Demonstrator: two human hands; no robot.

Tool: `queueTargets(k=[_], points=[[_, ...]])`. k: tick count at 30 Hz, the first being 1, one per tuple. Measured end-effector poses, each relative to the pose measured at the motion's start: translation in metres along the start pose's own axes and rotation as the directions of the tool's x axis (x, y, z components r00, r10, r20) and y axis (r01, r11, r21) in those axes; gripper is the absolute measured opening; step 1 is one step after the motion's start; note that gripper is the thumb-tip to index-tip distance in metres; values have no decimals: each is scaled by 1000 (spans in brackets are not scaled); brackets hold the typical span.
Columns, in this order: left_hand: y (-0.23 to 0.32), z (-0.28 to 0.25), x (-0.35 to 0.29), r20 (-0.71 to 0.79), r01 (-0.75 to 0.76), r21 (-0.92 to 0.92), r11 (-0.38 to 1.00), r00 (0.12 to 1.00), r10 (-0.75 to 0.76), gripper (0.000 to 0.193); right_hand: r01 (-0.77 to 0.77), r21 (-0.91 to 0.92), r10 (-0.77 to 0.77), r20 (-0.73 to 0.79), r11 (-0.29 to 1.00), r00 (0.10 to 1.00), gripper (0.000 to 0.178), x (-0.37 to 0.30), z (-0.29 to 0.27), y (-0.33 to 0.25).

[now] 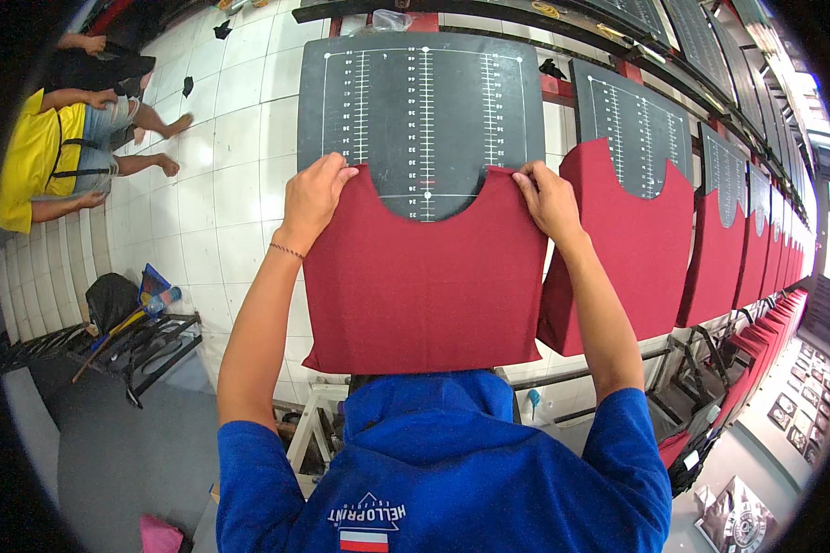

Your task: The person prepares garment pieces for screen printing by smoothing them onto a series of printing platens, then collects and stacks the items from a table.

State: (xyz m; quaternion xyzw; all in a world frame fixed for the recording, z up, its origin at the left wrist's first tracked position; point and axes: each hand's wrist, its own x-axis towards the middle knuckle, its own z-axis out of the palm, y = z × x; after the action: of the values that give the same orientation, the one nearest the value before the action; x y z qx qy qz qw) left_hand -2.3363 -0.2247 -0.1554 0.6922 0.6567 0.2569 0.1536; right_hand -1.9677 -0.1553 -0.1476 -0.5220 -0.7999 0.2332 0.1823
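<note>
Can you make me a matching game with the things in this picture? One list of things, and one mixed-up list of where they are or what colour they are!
Things:
1. left hand
2. right hand
3. dark board
4. blue sleeve

Places or colours:
A. black with white ruler lines
B. grips the red shirt at its right shoulder
C. on the person's own upper arm
D. grips the red shirt at its left shoulder

Pairs: 1-D, 2-B, 3-A, 4-C
</note>
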Motion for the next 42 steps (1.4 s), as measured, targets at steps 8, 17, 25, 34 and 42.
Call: queueTargets(k=[8, 17, 25, 34, 42], points=[[-11, 1, 19, 23, -37, 98, 994, 999, 35, 23, 89, -265, -125, -122, 960, 985, 27, 25, 14, 15], [-16, 5, 24, 10, -97, 134, 986, 995, 97, 24, 90, -345, -155, -165, 934, 974, 32, 30, 22, 21], [-15, 2, 23, 63, -50, 229, 972, 997, 36, 25, -86, -388, -11, -243, 918, 970, 35, 39, 18, 22], [-27, -12, -183, 195, 665, -333, 669, 742, -641, 45, -559, 476, 573, 132, 679, 809, 52, -157, 9, 31], [-4, -43, -255, 382, 741, -530, 412, 643, -664, 23, -702, 532, 602, 386, 474, 699, 27, -264, 3, 8]])
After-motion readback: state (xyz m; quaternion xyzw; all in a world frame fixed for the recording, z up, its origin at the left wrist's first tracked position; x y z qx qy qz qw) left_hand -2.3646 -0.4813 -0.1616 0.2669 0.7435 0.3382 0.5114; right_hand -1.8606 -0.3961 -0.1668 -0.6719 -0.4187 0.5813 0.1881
